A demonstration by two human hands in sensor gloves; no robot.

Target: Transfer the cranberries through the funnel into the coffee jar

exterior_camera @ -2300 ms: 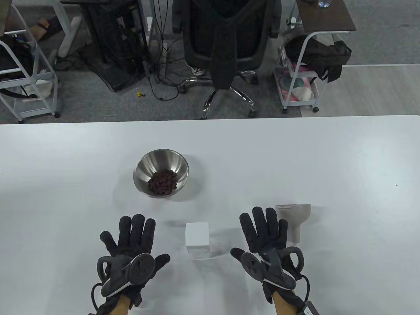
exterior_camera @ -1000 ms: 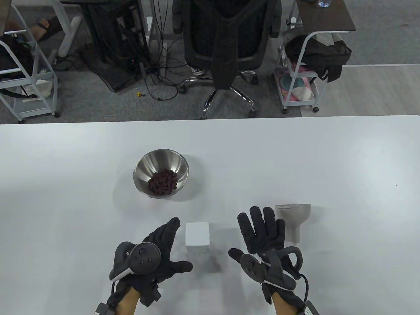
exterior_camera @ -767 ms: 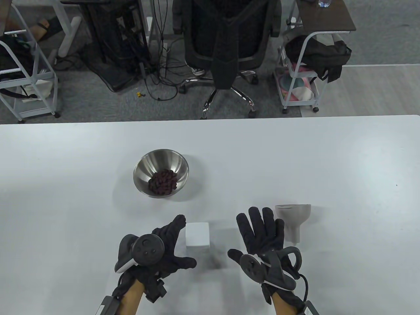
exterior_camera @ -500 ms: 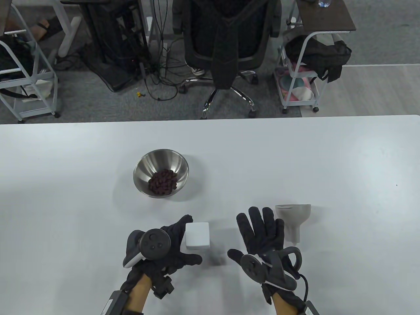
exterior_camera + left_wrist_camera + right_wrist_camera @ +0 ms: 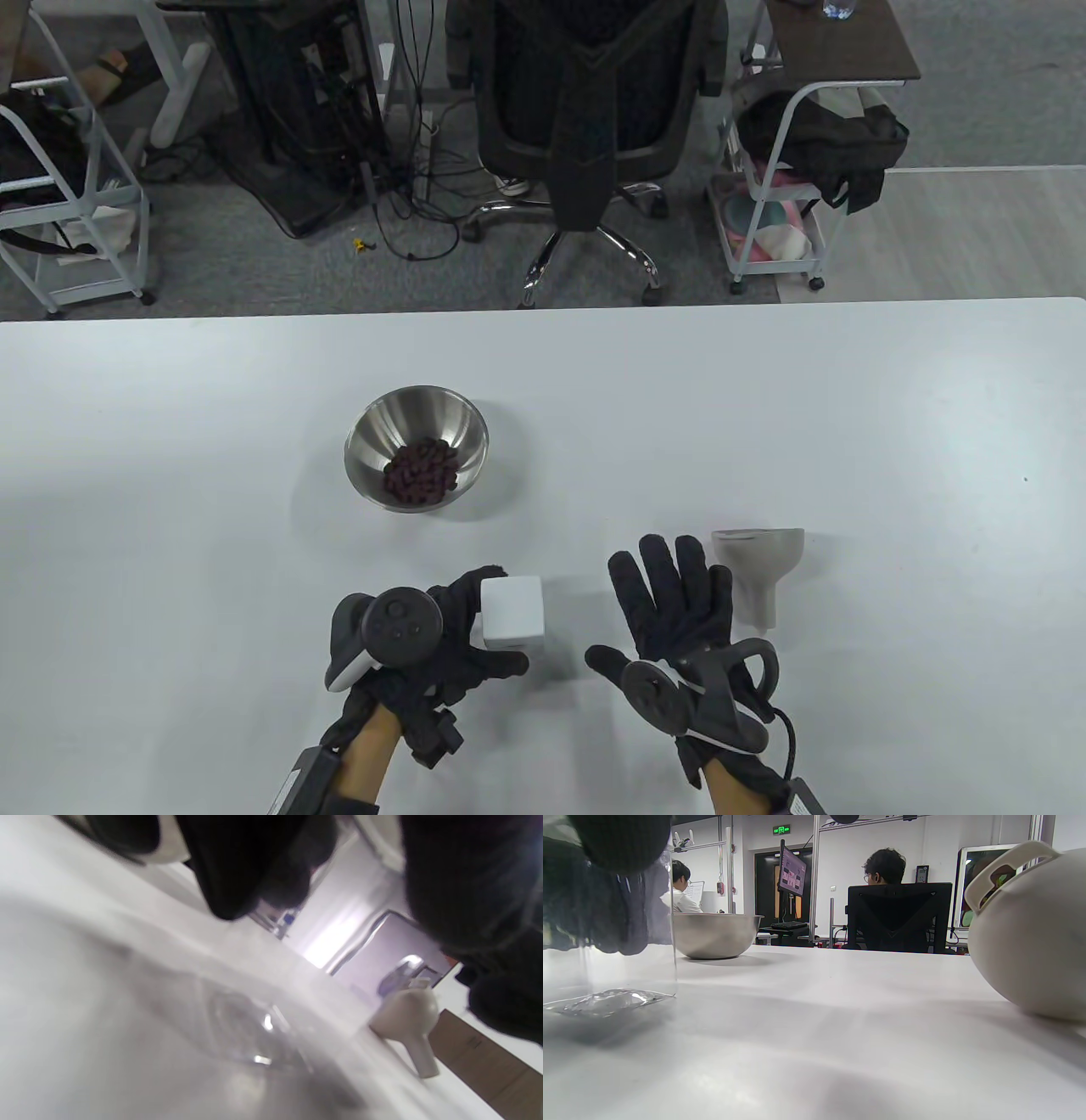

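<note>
Left hand [image 5: 441, 632]: it is at the left side of the coffee jar, fingers curved around the jar's far-left side and the thumb pointing toward the near side. The fingers seem to touch the jar wall, but I cannot tell if the grip is firm.
Right hand [image 5: 679, 624]: it lies flat on the table, palm down, all fingers stretched and a little spread. It holds nothing. It is between the jar and the funnel, touching neither as far as the table view shows.
Coffee jar [image 5: 512, 611]: a clear glass jar with a white square lid, standing upright on the table near the front edge. In the right wrist view its transparent wall [image 5: 611, 955] shows, and nothing is visible inside.
Funnel [image 5: 758, 569]: a light grey funnel lying on its side just to the right of the right hand, wide mouth toward the far side, spout toward the person. A small loop handle is on its rim in the right wrist view.
Cranberries [image 5: 420, 471]: a dark red heap in the bottom of the bowl.
Bowl [image 5: 416, 420]: round steel bowl, upright, farther from the person than the jar and to its left, well apart from it.
Table [image 5: 764, 407]: white and smooth.
</note>
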